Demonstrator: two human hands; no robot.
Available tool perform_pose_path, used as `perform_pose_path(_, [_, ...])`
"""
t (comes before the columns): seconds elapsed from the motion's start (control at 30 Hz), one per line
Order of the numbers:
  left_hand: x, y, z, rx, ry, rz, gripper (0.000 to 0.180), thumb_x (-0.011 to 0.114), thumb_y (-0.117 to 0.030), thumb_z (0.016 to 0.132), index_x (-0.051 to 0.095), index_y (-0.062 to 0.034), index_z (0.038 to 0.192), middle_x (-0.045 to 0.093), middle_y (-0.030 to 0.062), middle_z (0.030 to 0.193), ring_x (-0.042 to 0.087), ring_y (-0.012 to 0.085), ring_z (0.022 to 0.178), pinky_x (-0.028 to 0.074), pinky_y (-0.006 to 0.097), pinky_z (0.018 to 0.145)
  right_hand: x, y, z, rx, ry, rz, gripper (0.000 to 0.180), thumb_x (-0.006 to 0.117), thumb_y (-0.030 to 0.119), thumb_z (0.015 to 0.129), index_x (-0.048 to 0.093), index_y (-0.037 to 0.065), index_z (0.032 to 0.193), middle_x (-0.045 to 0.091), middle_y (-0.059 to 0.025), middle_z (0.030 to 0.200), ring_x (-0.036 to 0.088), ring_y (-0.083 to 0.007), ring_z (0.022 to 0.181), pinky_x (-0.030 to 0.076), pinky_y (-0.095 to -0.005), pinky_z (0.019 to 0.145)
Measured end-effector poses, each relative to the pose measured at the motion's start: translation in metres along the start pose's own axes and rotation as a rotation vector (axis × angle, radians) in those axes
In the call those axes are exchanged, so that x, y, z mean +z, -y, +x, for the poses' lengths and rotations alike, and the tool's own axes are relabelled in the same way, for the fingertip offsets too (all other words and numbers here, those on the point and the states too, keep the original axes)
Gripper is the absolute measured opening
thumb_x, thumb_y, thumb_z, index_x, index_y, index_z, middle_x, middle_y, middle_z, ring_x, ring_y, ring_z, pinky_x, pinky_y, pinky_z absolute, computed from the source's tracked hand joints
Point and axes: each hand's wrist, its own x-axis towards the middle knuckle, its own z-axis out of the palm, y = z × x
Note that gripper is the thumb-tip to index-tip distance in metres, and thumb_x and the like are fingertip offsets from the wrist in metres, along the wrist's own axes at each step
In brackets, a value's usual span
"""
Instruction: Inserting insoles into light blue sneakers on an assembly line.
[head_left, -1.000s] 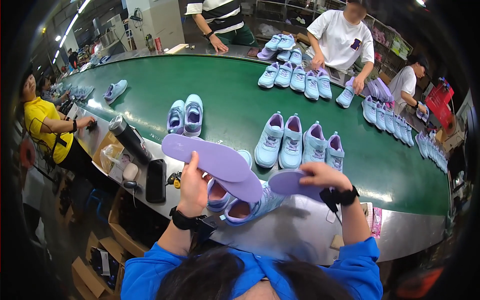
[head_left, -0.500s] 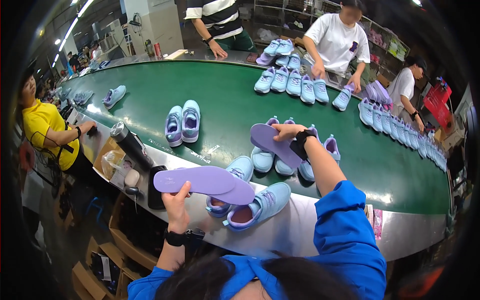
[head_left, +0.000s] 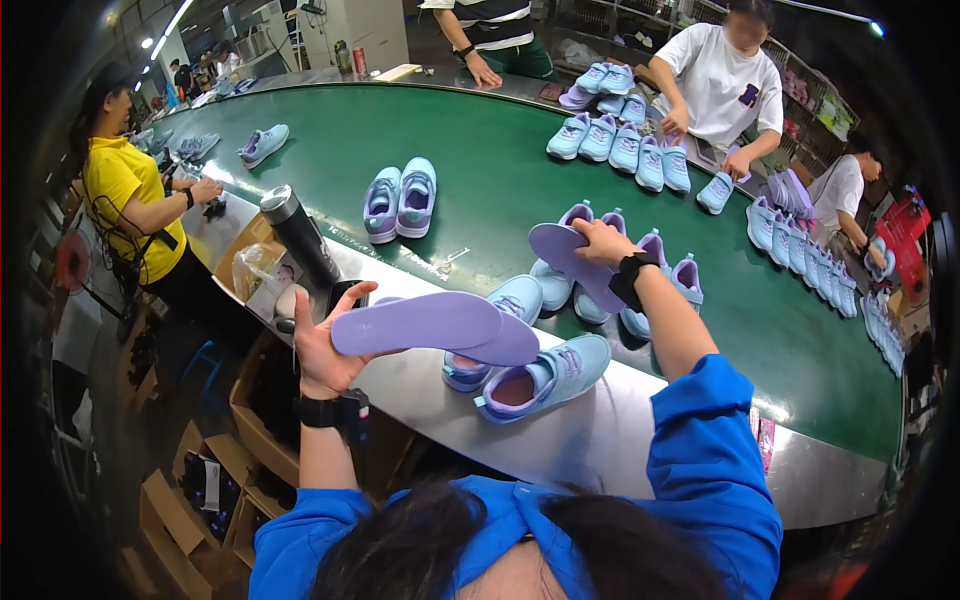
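My left hand point(head_left: 330, 355) loosens at a metal-edged table point(head_left: 600, 432): where a thumb pressed the stacked insoles point(head_left: 420, 325) half a second ago, the digits now spread apart, with the purple pieces carried at one end; fingers hidden underneath keep me from telling how firmly they grip. My right hand point(head_left: 600, 243), over the near table a second ago, is now stretched forward, curled closed on the edge of a single insole point(head_left: 562, 250) above a row of shoes point(head_left: 688, 278) on the green belt point(head_left: 480, 150). I judge this to be mid-step: the insoles are split between two hands, and the nearest shoe point(head_left: 578, 368), its opening turned toward me, shows a brownish floor with no purple piece on it. A matching shoe point(head_left: 518, 296) sits just behind it, partly covered by the stack. The insoles are long, flat ovals, matte and apparently foam-like, rounded at both ends. The shoes are pale blue with lilac linings, rounded toes and pale soles. Under them, the brushed grey metal catches soft reflections, while the belt lies smooth and faintly glossy.
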Motion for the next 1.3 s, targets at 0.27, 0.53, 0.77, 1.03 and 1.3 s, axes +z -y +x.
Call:
perform_pose_path(0.27, [-0.024,-0.013,0.008,-0.416,0.176,0.451,0.073,0.075,-0.036,0.084,0.039,-0.0011,0.138,0.056,0.0147,0.126,0.057,0.0228,0.117,0.045,0.037,0.1,-0.005,-0.039,-0.09,-0.149,-0.619,0.309,0.046,0.066,0.004,0.083,0.05,0.008,0.126,0.058,-0.0185,0.108,0.058,-0.0327,0.096,0.047,-0.0411,0.089])
perform_pose_path(0.53, [-0.033,0.026,0.02,-0.61,0.138,0.798,0.042,0.077,-0.006,0.081,0.057,0.0013,0.117,0.062,0.0031,0.1,0.06,0.0087,0.089,0.049,0.022,0.082,-0.073,-0.098,-0.324,0.01,-1.177,1.236,0.031,0.064,0.007,0.093,0.051,0.01,0.121,0.063,-0.0023,0.109,0.061,-0.014,0.097,0.049,-0.0292,0.086])
perform_pose_path(0.77, [-0.027,0.039,0.035,-0.42,0.12,0.512,0.055,0.074,-0.013,0.085,0.047,0.0012,0.131,0.061,0.0079,0.12,0.06,0.0149,0.106,0.047,0.027,0.094,-0.033,-0.19,-0.566,0.66,-1.451,1.216,0.035,0.053,0.007,0.099,0.045,0.001,0.132,0.058,-0.012,0.122,0.062,-0.0246,0.104,0.053,-0.0403,0.09])
perform_pose_path(1.03, [-0.012,0.069,0.072,-0.304,0.071,0.485,0.043,0.062,-0.014,0.093,0.047,0.0007,0.131,0.06,0.0072,0.12,0.058,0.0148,0.107,0.044,0.028,0.096,0.095,-0.295,-0.747,1.27,-1.162,1.312,0.021,0.061,0.018,0.094,0.064,0.006,0.11,0.068,-0.0081,0.092,0.067,-0.0241,0.082,0.056,-0.0424,0.067])
perform_pose_path(1.3, [-0.03,0.11,0.067,-0.279,-0.039,0.624,0.034,0.058,-0.017,0.096,0.053,-0.0022,0.126,0.06,0.0043,0.113,0.055,0.0114,0.104,0.042,0.027,0.094,-0.024,-0.212,-0.522,0.719,-0.916,0.063,0.057,0.063,0.016,0.088,0.039,0.001,0.137,0.058,-0.0224,0.124,0.059,-0.0345,0.114,0.046,-0.0404,0.096])
